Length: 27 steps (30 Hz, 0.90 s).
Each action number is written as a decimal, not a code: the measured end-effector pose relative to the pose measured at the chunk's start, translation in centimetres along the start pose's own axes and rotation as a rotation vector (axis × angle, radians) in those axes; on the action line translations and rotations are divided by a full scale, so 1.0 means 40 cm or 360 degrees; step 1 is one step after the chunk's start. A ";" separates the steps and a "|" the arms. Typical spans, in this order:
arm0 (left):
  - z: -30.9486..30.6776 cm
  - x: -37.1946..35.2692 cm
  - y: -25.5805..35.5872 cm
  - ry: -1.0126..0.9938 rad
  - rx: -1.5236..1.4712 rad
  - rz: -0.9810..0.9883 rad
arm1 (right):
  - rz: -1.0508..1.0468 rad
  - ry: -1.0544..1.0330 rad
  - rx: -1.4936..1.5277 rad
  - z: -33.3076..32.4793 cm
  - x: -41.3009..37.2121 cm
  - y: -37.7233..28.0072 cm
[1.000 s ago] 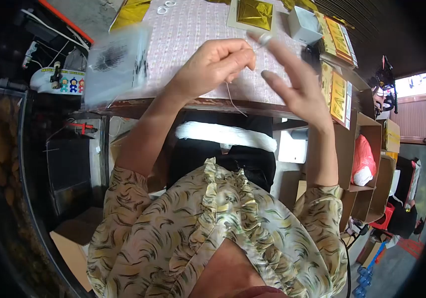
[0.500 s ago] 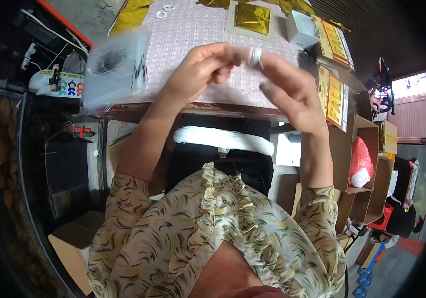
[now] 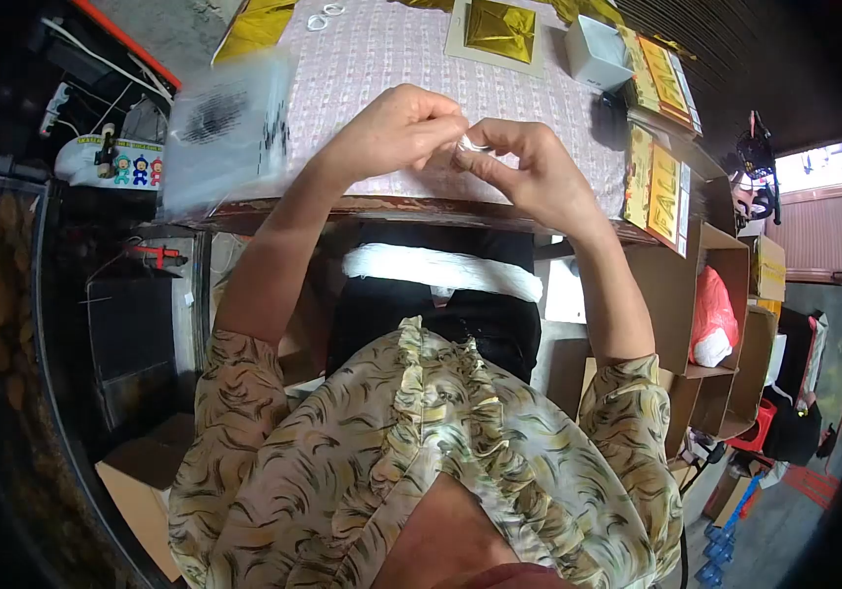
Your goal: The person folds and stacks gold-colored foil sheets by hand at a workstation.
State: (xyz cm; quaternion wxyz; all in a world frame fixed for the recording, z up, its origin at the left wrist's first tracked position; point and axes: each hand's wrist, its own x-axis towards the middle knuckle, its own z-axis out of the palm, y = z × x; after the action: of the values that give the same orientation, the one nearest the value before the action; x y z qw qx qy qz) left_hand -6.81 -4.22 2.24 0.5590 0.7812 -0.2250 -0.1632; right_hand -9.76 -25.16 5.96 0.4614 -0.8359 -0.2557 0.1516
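Observation:
Above the near part of the table, my left hand [image 3: 396, 133] and my right hand [image 3: 529, 172] meet at the fingertips. My right thumb and fingers pinch a small coil of white string [image 3: 473, 144]. My left fingers are pinched together right beside it; what they grip is too small to make out. A long bundle of white strings [image 3: 440, 272] lies across my lap below the table edge. Two small white string coils [image 3: 317, 23] rest at the back left of the table.
The table [image 3: 362, 69] has a patterned cloth. On its left lies a clear plastic bag [image 3: 229, 128]. Gold foil on a board [image 3: 502, 29], a white box [image 3: 597, 54] and printed yellow packs [image 3: 656, 187] are at the back and right. Cardboard boxes [image 3: 720, 324] stand on my right.
My right hand has come in from the right, its fingers closing in a pinch beside my left hand. The white coil has moved left and down with it.

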 end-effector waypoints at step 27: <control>0.040 -0.058 0.051 0.0097 -0.0463 0.0501 | -0.0014 -0.0161 0.1124 -0.041 0.006 0.069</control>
State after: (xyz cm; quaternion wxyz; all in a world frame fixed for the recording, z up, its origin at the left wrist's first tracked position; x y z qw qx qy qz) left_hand -9.93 -4.81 3.65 0.6910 0.6521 -0.3012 -0.0811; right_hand -7.99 -27.39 4.48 0.7093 -0.6151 -0.2136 0.2700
